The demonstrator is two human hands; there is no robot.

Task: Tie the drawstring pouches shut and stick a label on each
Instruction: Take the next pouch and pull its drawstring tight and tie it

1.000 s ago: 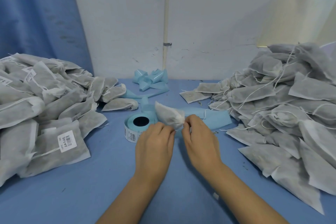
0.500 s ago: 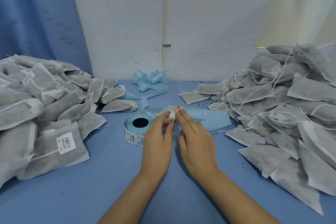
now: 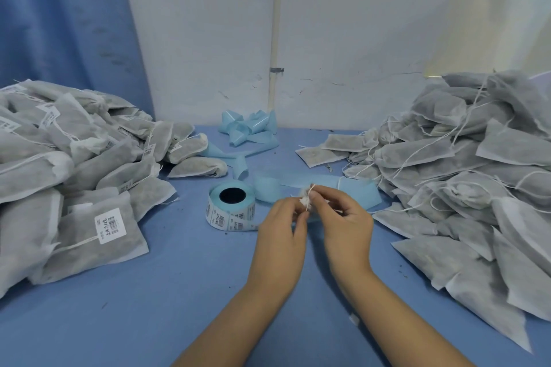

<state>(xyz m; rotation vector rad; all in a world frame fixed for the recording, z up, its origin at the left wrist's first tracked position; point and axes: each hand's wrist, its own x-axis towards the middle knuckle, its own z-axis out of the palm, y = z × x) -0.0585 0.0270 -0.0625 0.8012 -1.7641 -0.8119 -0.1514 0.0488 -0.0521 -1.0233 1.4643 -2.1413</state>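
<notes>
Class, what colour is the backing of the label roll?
Light blue, clearest in the head view: the round roll of barcode labels shows its paper backing.

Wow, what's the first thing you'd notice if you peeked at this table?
Two big heaps of grey pouches, the left heap with white barcode labels, the right heap with loose strings. Between them, the left hand and right hand pinch one pouch by its bunched white top and string, beside the roll of labels.
</notes>
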